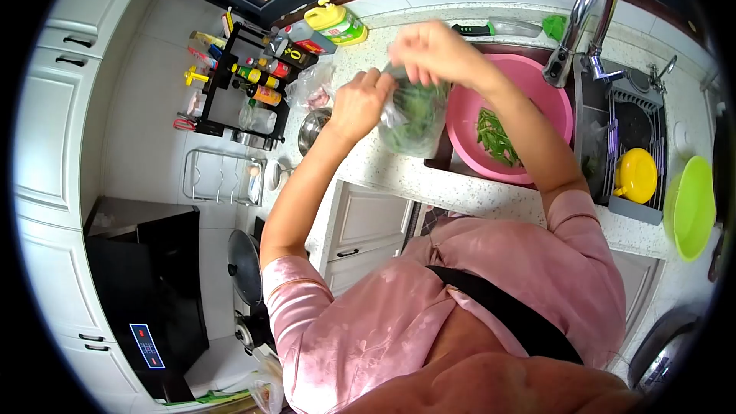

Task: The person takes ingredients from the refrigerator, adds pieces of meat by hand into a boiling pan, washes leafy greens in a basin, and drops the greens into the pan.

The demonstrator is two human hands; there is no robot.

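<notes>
A clear plastic bag (414, 119) with green leafy vegetables inside rests on the counter left of the sink. My left hand (362, 103) is closed on the bag's upper left edge. Just above the bag's mouth is my right hand (429, 52), slightly blurred, its fingers curled down; what they hold, if anything, I cannot make out. To the right, a pink basin (469, 146) sits in the sink with cut green pods or stems (497, 138) at its bottom. My right forearm crosses over the basin.
A knife (506, 27) lies behind the sink, beside the faucet (571, 54). A metal bowl (313, 130) and a bottle rack (222, 100) stand left. On the right are a dish rack (644, 119), a yellow cup (636, 175) and a green basin (691, 211).
</notes>
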